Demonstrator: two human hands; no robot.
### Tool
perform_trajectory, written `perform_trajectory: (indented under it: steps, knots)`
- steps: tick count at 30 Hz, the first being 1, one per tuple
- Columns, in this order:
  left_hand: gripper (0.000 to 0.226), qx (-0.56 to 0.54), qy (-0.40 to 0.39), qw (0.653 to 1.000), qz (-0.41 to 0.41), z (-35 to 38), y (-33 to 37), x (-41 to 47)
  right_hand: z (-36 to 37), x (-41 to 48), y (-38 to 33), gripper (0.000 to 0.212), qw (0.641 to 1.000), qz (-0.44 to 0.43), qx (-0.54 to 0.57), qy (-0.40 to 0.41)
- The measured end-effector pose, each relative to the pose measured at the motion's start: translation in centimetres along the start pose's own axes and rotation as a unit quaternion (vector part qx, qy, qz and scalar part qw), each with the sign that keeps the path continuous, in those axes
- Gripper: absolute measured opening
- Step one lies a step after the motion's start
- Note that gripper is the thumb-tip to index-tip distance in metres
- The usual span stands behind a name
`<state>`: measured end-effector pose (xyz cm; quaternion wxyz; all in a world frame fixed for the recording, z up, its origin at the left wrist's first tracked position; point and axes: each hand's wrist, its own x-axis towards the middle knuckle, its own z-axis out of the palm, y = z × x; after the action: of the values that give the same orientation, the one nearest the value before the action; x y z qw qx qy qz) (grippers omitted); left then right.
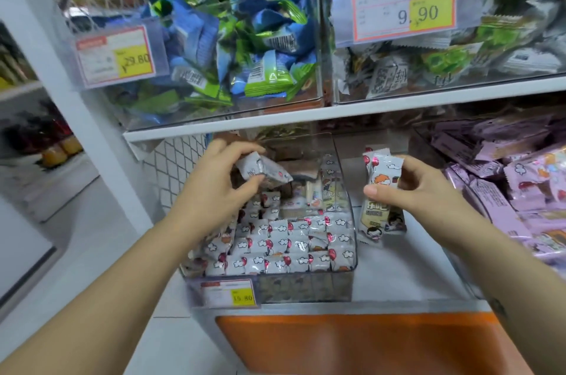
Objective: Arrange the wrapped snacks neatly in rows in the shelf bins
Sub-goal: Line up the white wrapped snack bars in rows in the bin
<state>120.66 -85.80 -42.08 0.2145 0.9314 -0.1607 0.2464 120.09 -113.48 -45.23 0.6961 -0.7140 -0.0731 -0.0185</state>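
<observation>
Your left hand (214, 178) is over the back half of the clear bin (306, 286). Its thumb and fingers pinch a single wrapped snack (263, 169), which lies tilted above the bin's contents with its free end pointing toward the bin's right wall. Your right hand (425, 191) is outside the bin, just beyond that right wall. It grips a small bundle of snacks (381, 178) held upright, with the thumb pressed across the front and the fingers curled behind. I count at least two packs in the bundle but cannot tell the exact number. Its lower end hangs close to the white shelf (407, 270) beside the bin, and I cannot tell whether it touches.

Inside the bin, the front half holds rows of snacks (284, 246), white wrappers printed with clouds and red balloons, standing on edge and packed side by side. Toward the back of the bin, under your left hand, the packs lie looser, and a few stand against the right wall. A price tag (228, 292) is fixed to the bin's front wall at its left end.

To the right of the bin, past your right hand, lies a heap of purple packs (520, 191). On the shelf above the bin, one clear bin holds blue and green packs (229, 47) and another holds grey packs (459, 53). Below the bin's front is an orange panel (352, 341).
</observation>
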Motion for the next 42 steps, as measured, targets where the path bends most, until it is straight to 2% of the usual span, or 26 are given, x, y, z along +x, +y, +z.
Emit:
perform_trajectory:
  steps: [2,4,6,9,11,13,16,20,23,29,35,42]
  knots:
    - [0.037,0.032,0.022,0.999,0.029,-0.4,-0.8,-1.1,0.1,-0.3,0.0,0.039,1.000,-0.002,-0.007,-0.003]
    - [0.037,0.090,0.007,0.995,0.053,-0.3,-1.8,-2.1,0.1,-0.6,0.0,0.038,1.000,-0.004,-0.015,-0.007]
    - [0.037,0.127,-0.038,0.990,0.049,-0.2,-2.3,-2.7,0.2,-0.8,-0.1,0.035,1.000,-0.006,-0.017,-0.011]
    - [0.032,0.150,-0.148,0.977,0.035,-0.2,-2.3,-2.9,0.0,-1.1,-0.1,0.035,1.000,-0.003,-0.012,-0.019]
    - [0.043,0.173,-0.215,0.961,0.015,-0.3,-2.1,-2.6,-0.2,-1.2,-0.1,0.038,1.000,-0.002,-0.013,-0.021]
    - [0.047,0.191,-0.233,0.953,0.004,-0.1,-2.1,-2.1,-0.3,-1.2,-0.2,0.040,1.000,0.000,-0.012,-0.020]
    - [0.040,0.212,-0.229,0.950,0.017,0.3,-0.9,-1.0,-0.6,-1.0,-0.1,0.040,1.000,-0.001,-0.004,-0.018]
    - [0.031,0.182,-0.221,0.957,0.041,1.9,1.6,1.1,-0.7,-0.6,-0.1,0.041,1.000,0.001,-0.005,-0.013]
    - [0.030,0.131,-0.256,0.958,0.010,4.6,3.0,3.5,-0.7,-0.2,0.0,0.040,1.000,0.003,-0.005,-0.012]
    - [0.041,0.106,-0.354,0.929,-0.021,11.0,3.0,6.8,-1.3,0.4,0.3,0.043,1.000,0.006,-0.006,-0.017]
    - [0.054,0.103,-0.379,0.919,-0.026,13.2,1.8,6.7,-2.0,0.8,0.2,0.061,1.000,0.000,0.011,-0.011]
    - [0.041,0.083,-0.366,0.926,-0.032,13.3,1.4,6.8,-1.8,0.7,0.5,0.041,1.000,0.008,0.002,-0.021]
